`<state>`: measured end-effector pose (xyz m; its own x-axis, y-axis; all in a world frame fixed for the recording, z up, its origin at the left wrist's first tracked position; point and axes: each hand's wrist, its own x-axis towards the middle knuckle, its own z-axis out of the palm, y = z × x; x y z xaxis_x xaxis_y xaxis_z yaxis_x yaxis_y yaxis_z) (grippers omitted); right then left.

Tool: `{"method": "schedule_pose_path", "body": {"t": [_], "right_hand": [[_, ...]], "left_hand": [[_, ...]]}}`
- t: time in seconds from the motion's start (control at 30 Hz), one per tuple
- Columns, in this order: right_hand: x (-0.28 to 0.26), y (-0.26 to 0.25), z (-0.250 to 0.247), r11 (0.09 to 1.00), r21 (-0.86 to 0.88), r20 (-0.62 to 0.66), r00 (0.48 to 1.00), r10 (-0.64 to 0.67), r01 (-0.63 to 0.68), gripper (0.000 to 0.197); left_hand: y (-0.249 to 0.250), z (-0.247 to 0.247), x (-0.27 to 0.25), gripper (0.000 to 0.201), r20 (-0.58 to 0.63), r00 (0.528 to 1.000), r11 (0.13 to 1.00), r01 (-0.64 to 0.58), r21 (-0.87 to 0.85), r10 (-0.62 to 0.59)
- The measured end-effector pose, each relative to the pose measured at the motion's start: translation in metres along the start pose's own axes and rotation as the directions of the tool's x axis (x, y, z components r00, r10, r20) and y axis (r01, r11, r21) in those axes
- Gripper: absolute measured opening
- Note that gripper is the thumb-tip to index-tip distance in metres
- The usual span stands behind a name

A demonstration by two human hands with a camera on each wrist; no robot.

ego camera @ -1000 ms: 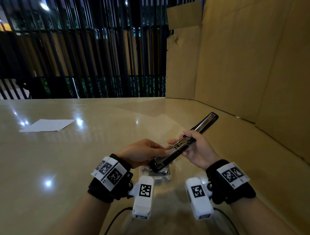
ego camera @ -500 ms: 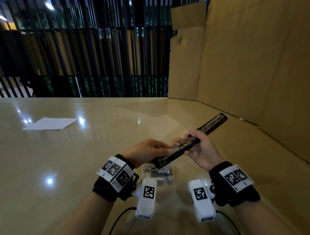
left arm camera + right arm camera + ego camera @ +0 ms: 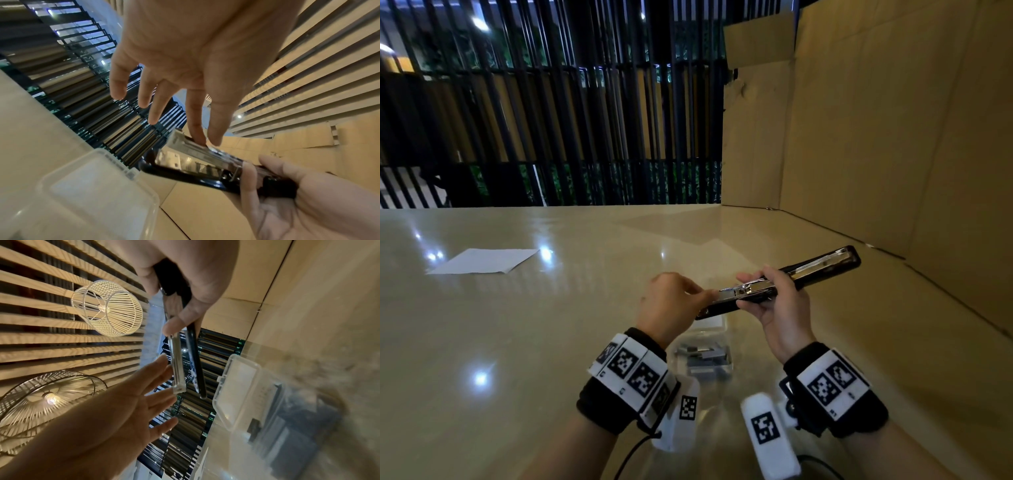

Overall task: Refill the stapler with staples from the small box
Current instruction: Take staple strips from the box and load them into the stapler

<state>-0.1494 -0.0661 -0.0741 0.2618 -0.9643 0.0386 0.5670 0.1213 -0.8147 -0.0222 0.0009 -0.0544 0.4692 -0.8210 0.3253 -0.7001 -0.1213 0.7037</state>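
My right hand point(image 3: 774, 301) grips the middle of the opened black stapler point(image 3: 818, 270) and holds it in the air, nearly level, above the table. Its shiny metal staple channel point(image 3: 195, 155) faces up. My left hand point(image 3: 688, 296) has its fingers straight, and the index finger and thumb tips point(image 3: 200, 139) touch the top of the channel near its free end. From the right wrist, the same straight fingers point(image 3: 160, 368) lie against the channel point(image 3: 177, 369). The small clear box point(image 3: 705, 359) with its lid point(image 3: 98, 186) open sits under the stapler, and grey staple strips lie inside.
A white sheet of paper point(image 3: 482, 262) lies far left on the glossy beige table point(image 3: 551, 342). A tall cardboard wall point(image 3: 893, 137) closes off the right side and back right. A black slatted fence point(image 3: 551, 120) runs behind the table's far edge.
The stapler has tilted from steep to nearly level and shifted right. My left hand has risen off its near end to the channel's top, uncovering more of the staple box.
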Motion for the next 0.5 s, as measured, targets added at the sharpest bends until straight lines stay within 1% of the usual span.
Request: {"method": "schedule_pose_path", "body": {"t": [0.07, 0.17, 0.23, 0.33, 0.4, 0.5], "right_hand": [[-0.003, 0.003, 0.002, 1.000, -0.009, -0.008, 1.000, -0.016, 0.016, 0.020], [-0.005, 0.004, 0.005, 0.999, -0.007, -0.018, 0.999, -0.041, 0.041, 0.020], [-0.006, 0.003, 0.005, 0.999, 0.003, -0.025, 0.999, -0.048, 0.048, 0.020], [-0.006, 0.003, 0.006, 0.998, 0.019, -0.040, 0.997, -0.064, 0.064, 0.020], [-0.007, 0.004, 0.007, 0.996, 0.029, -0.050, 0.996, -0.079, 0.080, 0.020], [-0.008, 0.003, 0.007, 0.992, 0.073, -0.077, 0.992, -0.098, 0.104, 0.019]], "left_hand": [[0.000, 0.002, -0.001, 0.027, -0.002, 0.999, 0.998, 0.044, -0.043, -0.044], [-0.002, 0.004, 0.001, 0.024, 0.035, 0.994, 0.987, 0.111, -0.113, -0.107], [-0.002, 0.005, 0.002, 0.028, 0.047, 0.992, 0.980, 0.126, -0.156, -0.120], [-0.001, 0.008, 0.002, 0.028, 0.042, 0.991, 0.978, 0.136, -0.158, -0.131], [-0.001, 0.011, 0.002, 0.026, 0.009, 0.991, 0.975, 0.135, -0.177, -0.135], [-0.007, 0.014, 0.005, 0.022, -0.065, 0.984, 0.977, 0.152, -0.151, -0.163]]}}
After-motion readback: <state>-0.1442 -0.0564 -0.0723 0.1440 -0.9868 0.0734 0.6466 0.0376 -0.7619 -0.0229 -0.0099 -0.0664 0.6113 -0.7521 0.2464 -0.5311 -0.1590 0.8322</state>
